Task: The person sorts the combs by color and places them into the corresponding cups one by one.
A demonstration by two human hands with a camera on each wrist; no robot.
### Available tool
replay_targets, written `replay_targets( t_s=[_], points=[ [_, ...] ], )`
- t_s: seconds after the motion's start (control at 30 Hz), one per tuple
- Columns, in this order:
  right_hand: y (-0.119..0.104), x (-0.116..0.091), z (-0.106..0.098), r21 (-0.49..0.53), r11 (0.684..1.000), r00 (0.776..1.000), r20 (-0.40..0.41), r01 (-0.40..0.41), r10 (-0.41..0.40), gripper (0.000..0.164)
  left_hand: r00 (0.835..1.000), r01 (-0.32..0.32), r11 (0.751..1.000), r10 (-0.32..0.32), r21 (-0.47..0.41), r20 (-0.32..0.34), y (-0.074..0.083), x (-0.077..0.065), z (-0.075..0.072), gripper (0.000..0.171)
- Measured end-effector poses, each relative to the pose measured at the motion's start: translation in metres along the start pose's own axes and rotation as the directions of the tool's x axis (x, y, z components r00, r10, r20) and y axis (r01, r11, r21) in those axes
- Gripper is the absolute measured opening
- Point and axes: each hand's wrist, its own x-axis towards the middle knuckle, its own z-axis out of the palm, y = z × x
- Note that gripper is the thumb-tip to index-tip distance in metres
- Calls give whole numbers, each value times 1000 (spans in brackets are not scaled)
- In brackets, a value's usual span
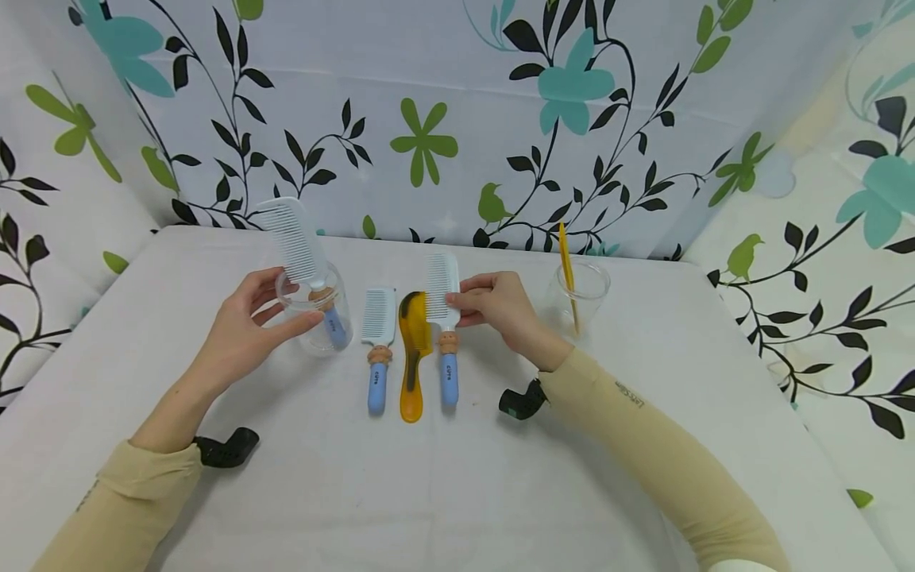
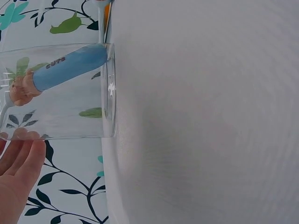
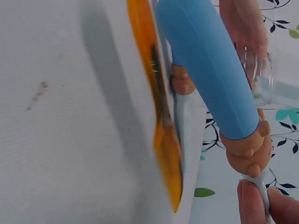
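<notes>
My left hand (image 1: 243,326) holds a clear plastic cup (image 1: 336,278) near its rim, thumb in front and fingers on the far side. Inside the cup leans a pale blue comb (image 1: 289,238), its blue handle down and its teeth above the rim. With thumb and fingers my right hand (image 1: 507,310) pinches a second pale blue comb (image 1: 449,365) by its toothed part; the right wrist view shows its blue handle (image 3: 210,70) raised off the table. Just left of it lie an amber comb (image 1: 412,381) and a third pale blue comb (image 1: 377,349).
At the right stands another clear cup (image 1: 596,286) with a thin yellow comb-like piece (image 1: 567,262) leaning in it. A white cloth covers the table (image 1: 343,492). Behind hangs a leaf-patterned curtain (image 1: 429,56).
</notes>
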Motion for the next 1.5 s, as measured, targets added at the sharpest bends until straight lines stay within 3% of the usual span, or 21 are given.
replay_targets(
  t_s=[0.23,0.47,0.83,1.23,1.5],
  points=[
    [-23,-1,12,69,993,996,-6,93,-93,29,1000,9,1000,-9,-6,1,-2,-1,-2,85],
    [-49,-3,26,161,968,981,-21,195,-194,30,1000,9,1000,-9,-4,-1,-2,-1,-2,86],
    [-88,-7,50,233,908,937,-52,348,-345,25,1000,12,1000,-12,-1,-8,-2,-1,-3,85],
    [-99,-5,71,299,860,910,-99,413,-402,22,1000,7,1000,-7,-8,-11,1,-1,0,85],
    [-102,-7,82,302,825,878,-140,477,-457,23,1000,2,1000,-2,-21,-5,0,2,1,84]
  ],
)
